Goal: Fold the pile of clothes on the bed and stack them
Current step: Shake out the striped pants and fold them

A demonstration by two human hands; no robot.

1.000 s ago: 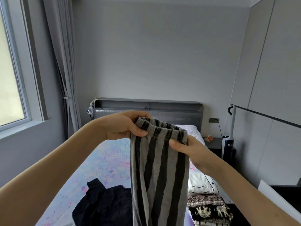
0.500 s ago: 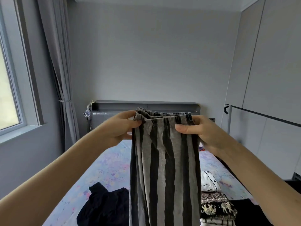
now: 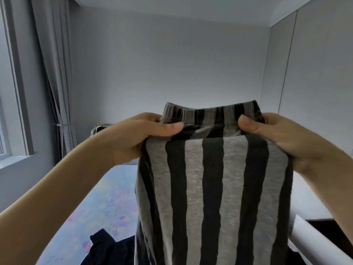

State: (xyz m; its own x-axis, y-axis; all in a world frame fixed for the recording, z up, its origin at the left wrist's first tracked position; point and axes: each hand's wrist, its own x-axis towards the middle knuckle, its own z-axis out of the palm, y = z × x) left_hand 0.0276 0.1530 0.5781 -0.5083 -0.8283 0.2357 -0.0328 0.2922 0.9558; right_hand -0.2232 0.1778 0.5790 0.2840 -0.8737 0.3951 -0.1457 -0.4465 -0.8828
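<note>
I hold a pair of grey and black striped trousers up in front of me, filling the centre of the view and hanging down toward 6 o'clock, out of the frame. My left hand grips the gathered waistband at its 9 o'clock end, thumb on the near side and fingers curled behind. My right hand grips the 3 o'clock end the same way. The cloth hangs flat and straight between them, well above the bed, whose pale flowered sheet shows at 8 o'clock.

On the sheet at 7 o'clock lies a dark garment, crumpled and unfolded, partly hidden behind the trousers. At 10 o'clock a grey curtain hangs tied back beside a window.

As I judge it, the task is in its middle. The trousers seem to be lined up lengthwise but have no crosswise fold yet and are not laid down. The dark garment waits its turn. I cannot see a finished stack; the hanging cloth hides much of the bed, so I cannot tell how many pieces are done or left.
</note>
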